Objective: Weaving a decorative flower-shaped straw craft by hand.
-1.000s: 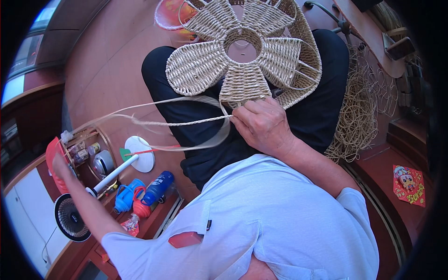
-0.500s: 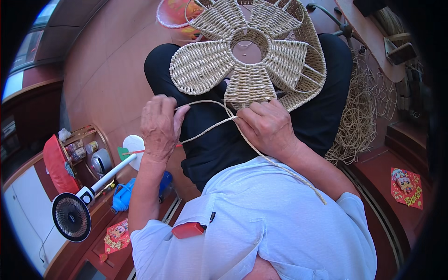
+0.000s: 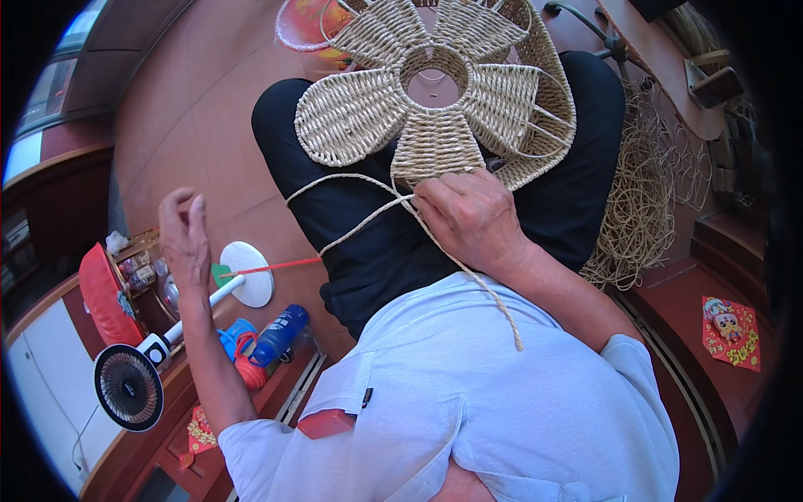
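Observation:
A flower-shaped woven straw piece (image 3: 351,121) with a round hole in its middle rests over my knees, attached to a curved woven side on its right. Several petals are filled with plaited straw cord; bare wire loops show between some of them. My right hand (image 3: 470,213) is closed at the tip of the nearest petal, pinching it with the straw cord (image 3: 368,219). The cord loops left over my dark trouser leg, and one loose end trails down across my shirt. My left hand (image 3: 186,238) is raised off to the left, away from the cord, fingers loosely bent and apart.
A heap of straw cord (image 3: 636,209) lies on the floor at right. To the left are a fan (image 3: 128,387) on a white stand, a thin red stick (image 3: 284,266), a blue bottle (image 3: 280,335) and a rack of small items. A wheeled chair base (image 3: 615,42) stands far right.
My left hand has let go of the cord and moved left, away from the woven piece. The right hand keeps its grip; the loose end on my shirt has shortened.

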